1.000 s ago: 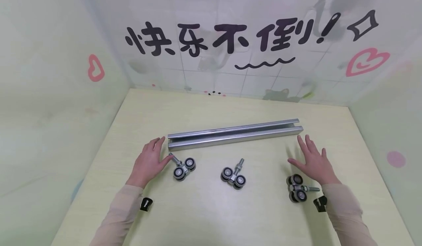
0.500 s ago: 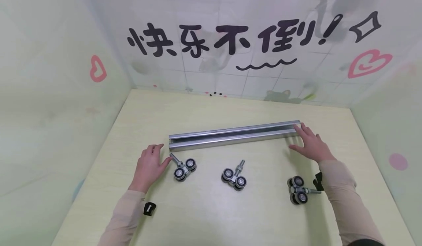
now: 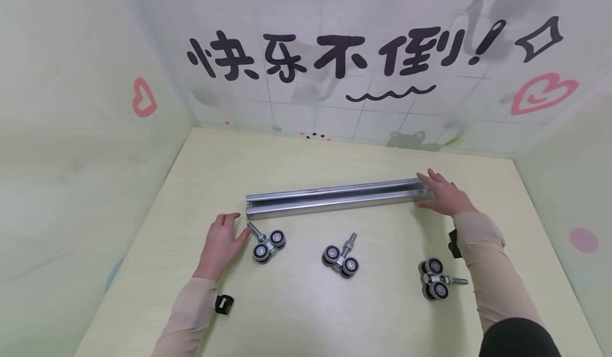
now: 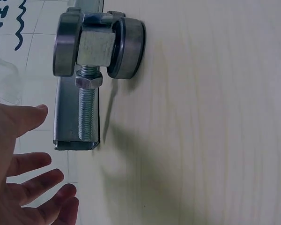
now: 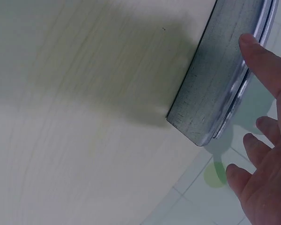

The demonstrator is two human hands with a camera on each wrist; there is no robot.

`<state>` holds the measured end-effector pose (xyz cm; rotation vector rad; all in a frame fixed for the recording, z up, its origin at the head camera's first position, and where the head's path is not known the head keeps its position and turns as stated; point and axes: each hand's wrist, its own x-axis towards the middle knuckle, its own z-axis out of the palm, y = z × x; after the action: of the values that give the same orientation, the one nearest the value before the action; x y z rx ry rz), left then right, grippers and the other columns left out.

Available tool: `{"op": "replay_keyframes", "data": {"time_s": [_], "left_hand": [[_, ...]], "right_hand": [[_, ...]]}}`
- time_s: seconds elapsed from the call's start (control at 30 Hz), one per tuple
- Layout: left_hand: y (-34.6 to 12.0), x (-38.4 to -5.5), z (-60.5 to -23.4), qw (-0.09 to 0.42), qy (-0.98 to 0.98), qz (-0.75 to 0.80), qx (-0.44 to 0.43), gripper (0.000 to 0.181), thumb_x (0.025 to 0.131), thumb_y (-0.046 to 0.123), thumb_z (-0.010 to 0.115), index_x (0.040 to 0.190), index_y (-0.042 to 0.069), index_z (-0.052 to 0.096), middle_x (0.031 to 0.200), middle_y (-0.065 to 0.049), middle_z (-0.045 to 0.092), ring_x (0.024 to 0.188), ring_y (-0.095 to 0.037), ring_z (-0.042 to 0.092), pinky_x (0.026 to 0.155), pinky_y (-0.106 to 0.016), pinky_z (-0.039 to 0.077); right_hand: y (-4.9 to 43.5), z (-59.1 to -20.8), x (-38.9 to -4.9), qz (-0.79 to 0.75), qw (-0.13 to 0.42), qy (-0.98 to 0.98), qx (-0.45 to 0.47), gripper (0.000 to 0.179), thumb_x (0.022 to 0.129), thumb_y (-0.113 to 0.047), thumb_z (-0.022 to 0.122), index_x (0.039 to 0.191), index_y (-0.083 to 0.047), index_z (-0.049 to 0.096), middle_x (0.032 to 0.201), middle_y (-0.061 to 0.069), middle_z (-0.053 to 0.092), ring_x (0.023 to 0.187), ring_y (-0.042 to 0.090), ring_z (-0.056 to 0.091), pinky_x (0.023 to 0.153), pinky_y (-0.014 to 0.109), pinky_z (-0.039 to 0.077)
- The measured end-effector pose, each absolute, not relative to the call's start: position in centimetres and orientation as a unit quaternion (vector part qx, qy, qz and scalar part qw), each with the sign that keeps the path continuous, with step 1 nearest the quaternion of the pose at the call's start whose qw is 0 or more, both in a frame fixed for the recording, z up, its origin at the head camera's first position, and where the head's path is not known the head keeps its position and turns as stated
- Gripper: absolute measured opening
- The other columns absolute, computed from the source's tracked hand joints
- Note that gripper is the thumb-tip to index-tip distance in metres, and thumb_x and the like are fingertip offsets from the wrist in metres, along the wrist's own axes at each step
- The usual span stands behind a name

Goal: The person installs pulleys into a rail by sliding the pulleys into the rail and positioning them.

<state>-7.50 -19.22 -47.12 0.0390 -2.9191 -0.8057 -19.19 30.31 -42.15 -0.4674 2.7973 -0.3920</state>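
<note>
A slotted silver metal rail [image 3: 330, 205] lies slightly slanted on the table. My right hand [image 3: 444, 196] reaches over its right end with fingers spread. In the right wrist view, the thumb [image 5: 260, 61] overlaps the rail's side [image 5: 210, 79], while the other fingers stay loose beyond the end. Beside the rail's left end is my left hand [image 3: 217, 251], relaxed and holding nothing. Its thumb is near the bolt of the left four-wheeled trolley roller [image 3: 261, 252]; the left wrist view shows that roller's bolt and nut [image 4: 88, 84]. Two similar rollers lie in the middle [image 3: 350, 265] and at right [image 3: 439, 290].
The pale wooden table [image 3: 296, 314] meets a printed back wall [image 3: 306, 112] and side walls at left [image 3: 71, 187] and right [image 3: 564, 197]. A black wrist camera [image 3: 223, 304] shows at the left sleeve, another [image 3: 454, 244] at the right.
My right hand has moved forward and left, from in front of the rail to over its right end. The left hand has barely shifted, and the rollers lie as before.
</note>
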Motion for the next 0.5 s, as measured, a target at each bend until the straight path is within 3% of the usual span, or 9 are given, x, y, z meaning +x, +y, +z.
{"op": "replay_keyframes", "data": {"time_s": [0.1, 0.23, 0.33, 0.5], "left_hand": [[-19.1, -7.6, -47.4, 0.044, -0.96, -0.275, 0.027, 0.049, 0.083, 0.025, 0.065, 0.115, -0.009, 0.05, 0.11, -0.031, 0.049, 0.097, -0.045, 0.051, 0.084, -0.053, 0.043], [-18.8, -7.7, -47.9, 0.026, -0.955, -0.291, 0.053, 0.05, 0.084, 0.028, 0.064, 0.117, -0.007, 0.05, 0.111, -0.029, 0.05, 0.099, -0.044, 0.051, 0.086, -0.052, 0.043], [-18.6, -7.7, -48.1, 0.02, -0.948, -0.31, 0.067, 0.05, 0.085, 0.029, 0.062, 0.117, -0.006, 0.049, 0.11, -0.027, 0.051, 0.098, -0.042, 0.052, 0.085, -0.052, 0.044], [-18.2, -7.6, -48.2, 0.02, -0.939, -0.332, 0.09, 0.049, 0.086, 0.03, 0.06, 0.117, -0.006, 0.049, 0.106, -0.023, 0.054, 0.094, -0.037, 0.055, 0.08, -0.049, 0.047]], "right_hand": [[30.4, -42.7, -19.9, -0.137, 0.136, 0.965, -0.178, 0.079, 0.078, -0.037, 0.068, 0.142, -0.011, 0.027, 0.145, 0.027, 0.017, 0.128, 0.048, 0.02, 0.086, 0.071, 0.029], [30.0, -42.8, -20.7, -0.132, 0.141, 0.963, -0.188, 0.079, 0.076, -0.033, 0.071, 0.14, -0.01, 0.032, 0.144, 0.027, 0.02, 0.125, 0.05, 0.025, 0.081, 0.07, 0.034], [29.3, -42.3, -21.1, -0.125, 0.155, 0.963, -0.182, 0.076, 0.074, -0.021, 0.073, 0.136, -0.002, 0.035, 0.141, 0.03, 0.023, 0.125, 0.051, 0.024, 0.086, 0.067, 0.035], [29.0, -42.6, -22.0, -0.112, 0.156, 0.963, -0.19, 0.073, 0.071, -0.013, 0.075, 0.132, 0.003, 0.04, 0.138, 0.03, 0.03, 0.126, 0.048, 0.025, 0.092, 0.063, 0.033]]}}
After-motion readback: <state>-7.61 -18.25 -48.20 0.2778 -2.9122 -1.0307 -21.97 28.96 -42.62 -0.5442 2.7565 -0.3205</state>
